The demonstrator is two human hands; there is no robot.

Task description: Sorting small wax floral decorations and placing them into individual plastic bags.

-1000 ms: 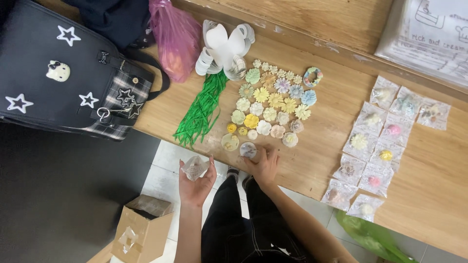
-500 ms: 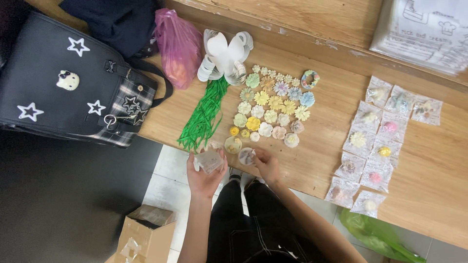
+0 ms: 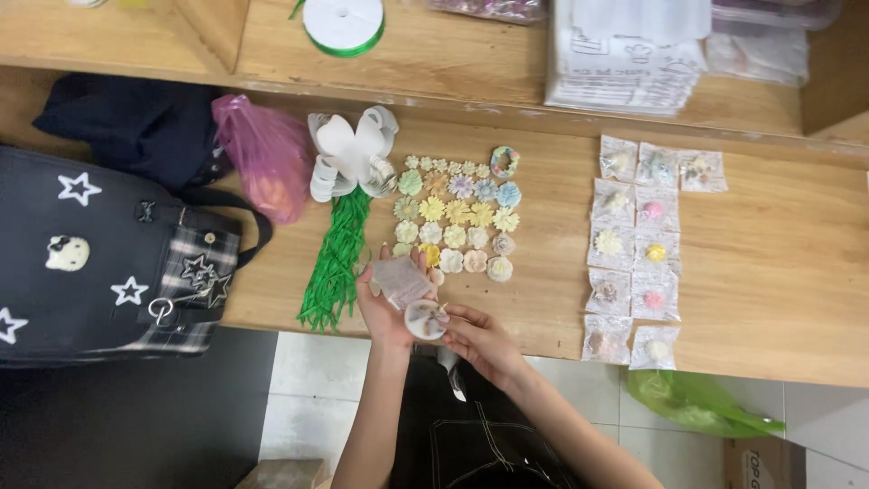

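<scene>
Wooden table (image 3: pixel 778 299) holds rows of little pastel flowers (image 3: pixel 457 213) in the middle. Just near of them, the left hand (image 3: pixel 385 308) is closed on a small clear bag (image 3: pixel 401 281), and the right hand (image 3: pixel 480 340) pinches a round pale flower (image 3: pixel 425 319) right beside that bag. Bagged flowers (image 3: pixel 634 254) lie to the right. Green strips (image 3: pixel 337 258) and a black star bag (image 3: pixel 100 263) sit to the left
</scene>
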